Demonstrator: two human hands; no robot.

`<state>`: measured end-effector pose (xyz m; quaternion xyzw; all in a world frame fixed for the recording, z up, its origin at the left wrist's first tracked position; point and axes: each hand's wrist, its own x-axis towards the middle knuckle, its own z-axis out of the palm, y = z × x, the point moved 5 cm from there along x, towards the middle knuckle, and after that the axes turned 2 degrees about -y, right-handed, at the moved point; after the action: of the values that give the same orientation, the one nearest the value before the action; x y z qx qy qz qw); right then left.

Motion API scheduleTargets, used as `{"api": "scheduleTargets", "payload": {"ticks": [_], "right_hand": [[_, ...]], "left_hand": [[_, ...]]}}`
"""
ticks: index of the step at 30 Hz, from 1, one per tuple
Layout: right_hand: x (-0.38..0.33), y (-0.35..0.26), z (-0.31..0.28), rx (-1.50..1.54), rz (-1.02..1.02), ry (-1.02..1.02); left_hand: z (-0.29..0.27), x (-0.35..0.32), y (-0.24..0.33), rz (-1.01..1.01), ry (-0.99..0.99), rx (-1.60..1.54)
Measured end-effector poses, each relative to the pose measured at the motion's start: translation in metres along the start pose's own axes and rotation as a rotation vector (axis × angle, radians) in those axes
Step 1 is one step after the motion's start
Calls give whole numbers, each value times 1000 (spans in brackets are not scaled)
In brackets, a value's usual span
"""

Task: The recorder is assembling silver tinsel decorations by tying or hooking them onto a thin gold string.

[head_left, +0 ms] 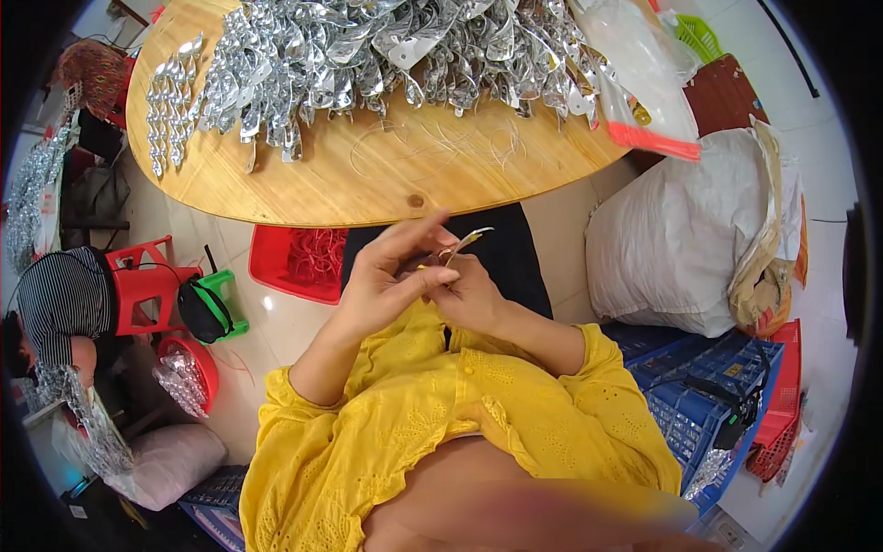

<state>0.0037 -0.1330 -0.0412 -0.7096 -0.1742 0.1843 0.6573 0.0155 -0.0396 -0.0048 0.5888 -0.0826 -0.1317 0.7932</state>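
Just beyond the table's near edge, my two hands meet over my lap. My left hand [384, 276] has its thumb and bent fingers closed at a small shiny silver twisted piece [470, 240], with the index finger raised above it. My right hand [471, 296] is curled around the lower end of the same piece; its fingertips are mostly hidden behind the left thumb. A large pile of silver twisted strips [368, 60] covers the far part of the wooden table [303, 195]. Loops of thin clear line [432, 152] lie in front of the pile.
A clear plastic bag [644, 83] hangs over the table's right edge. A red basin [276, 267] of red cords stands below. White sack [676, 230] and blue crates [699, 386] stand right. A person in a striped shirt [64, 294] works left beside a red stool [147, 290].
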Motion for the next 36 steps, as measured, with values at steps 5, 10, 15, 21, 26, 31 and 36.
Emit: {"api": "scheduleTargets", "payload": {"ticks": [5,10,15,21,26,31,36], "right_hand": [[2,-23,-17,-230,-122,-79],[-9,-30,-129,-612,-219,445],[1,-25,-156,-963,-316,364],[2,-25,-147,-882,-423,210],[6,-14,-152,-212,-189,346],[22,-43,-134,140,-23,263],[31,-56,-110,498,95,-99]], "left_hand": [[-7,1,0,119,30,202],[-20,9,3,-79,33,32],[-18,23,-18,-327,65,-326],[-16,27,-27,-328,-23,-295],[-10,34,-18,-235,17,-448],[2,41,0,-143,-92,-314],[27,52,10,-45,-282,-222]]}}
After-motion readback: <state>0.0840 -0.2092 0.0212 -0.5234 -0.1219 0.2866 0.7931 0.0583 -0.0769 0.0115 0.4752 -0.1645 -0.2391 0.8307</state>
